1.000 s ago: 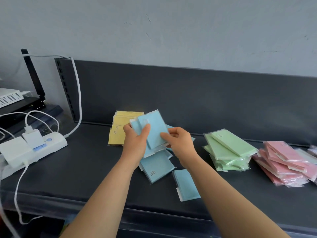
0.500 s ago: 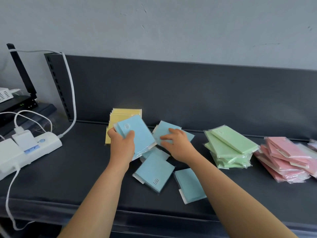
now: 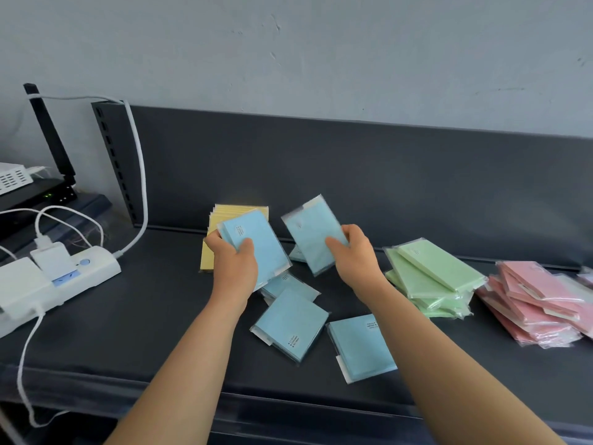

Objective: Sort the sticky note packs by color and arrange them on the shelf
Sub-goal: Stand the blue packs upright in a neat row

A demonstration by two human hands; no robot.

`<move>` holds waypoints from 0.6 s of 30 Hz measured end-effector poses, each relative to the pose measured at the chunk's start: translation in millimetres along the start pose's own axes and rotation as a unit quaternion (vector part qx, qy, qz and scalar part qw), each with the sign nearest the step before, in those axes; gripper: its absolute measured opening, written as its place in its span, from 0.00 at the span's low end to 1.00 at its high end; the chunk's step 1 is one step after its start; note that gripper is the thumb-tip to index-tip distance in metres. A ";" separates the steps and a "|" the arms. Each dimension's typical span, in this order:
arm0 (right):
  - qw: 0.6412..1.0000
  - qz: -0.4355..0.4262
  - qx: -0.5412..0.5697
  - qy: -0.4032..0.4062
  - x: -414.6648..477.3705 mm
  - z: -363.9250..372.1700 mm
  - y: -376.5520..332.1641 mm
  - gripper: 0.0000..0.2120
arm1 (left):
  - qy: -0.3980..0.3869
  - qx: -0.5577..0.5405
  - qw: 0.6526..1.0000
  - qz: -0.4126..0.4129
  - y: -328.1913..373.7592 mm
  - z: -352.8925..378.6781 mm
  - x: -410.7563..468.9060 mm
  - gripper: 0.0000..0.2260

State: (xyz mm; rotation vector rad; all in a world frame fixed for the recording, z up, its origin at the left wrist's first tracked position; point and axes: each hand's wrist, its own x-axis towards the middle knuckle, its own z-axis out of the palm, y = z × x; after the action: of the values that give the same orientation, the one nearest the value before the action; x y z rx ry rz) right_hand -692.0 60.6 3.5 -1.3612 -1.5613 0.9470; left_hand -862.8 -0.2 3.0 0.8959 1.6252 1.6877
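My left hand (image 3: 236,266) grips a small stack of blue sticky note packs (image 3: 260,248) above the dark shelf (image 3: 128,316). My right hand (image 3: 356,255) holds a single blue pack (image 3: 309,231) lifted and tilted, slightly blurred. Several more blue packs (image 3: 290,322) lie loose on the shelf below and between my arms, one of them (image 3: 361,348) near the front. A yellow stack (image 3: 210,252) sits behind my left hand, mostly hidden. A green pile (image 3: 430,277) and a pink pile (image 3: 539,303) lie to the right.
A white power strip (image 3: 61,277) with plugs and cables lies at the shelf's left end. A black router (image 3: 48,187) and a white device (image 3: 12,178) stand further left. The shelf's dark back panel (image 3: 353,175) rises behind the packs, and its front edge (image 3: 288,399) runs below.
My right hand has picked a blue pack up from the shelf and raised it. My left hand keeps hold of its blue stack, shifted slightly left of the loose packs.
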 end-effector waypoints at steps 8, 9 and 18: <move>0.996 -0.028 0.019 -0.084 -15.0 16.2 -0.2 0.07 | -0.057 0.011 0.998 0.034 6.7 18.6 -7.3 0.19; 0.996 -0.044 -0.025 -0.079 -13.5 14.9 3.5 0.10 | -0.053 0.014 0.998 0.034 5.9 17.7 -6.9 0.19; 0.881 -0.115 -0.386 -0.247 -14.1 0.9 18.4 0.23 | 0.004 -0.016 1.000 0.007 0.6 1.5 -2.5 0.19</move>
State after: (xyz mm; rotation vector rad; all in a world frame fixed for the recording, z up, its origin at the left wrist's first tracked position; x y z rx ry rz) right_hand -685.4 49.0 -15.4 -1.4478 -2.6211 0.5432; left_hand -860.2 -1.5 3.5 0.8883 1.5967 1.7252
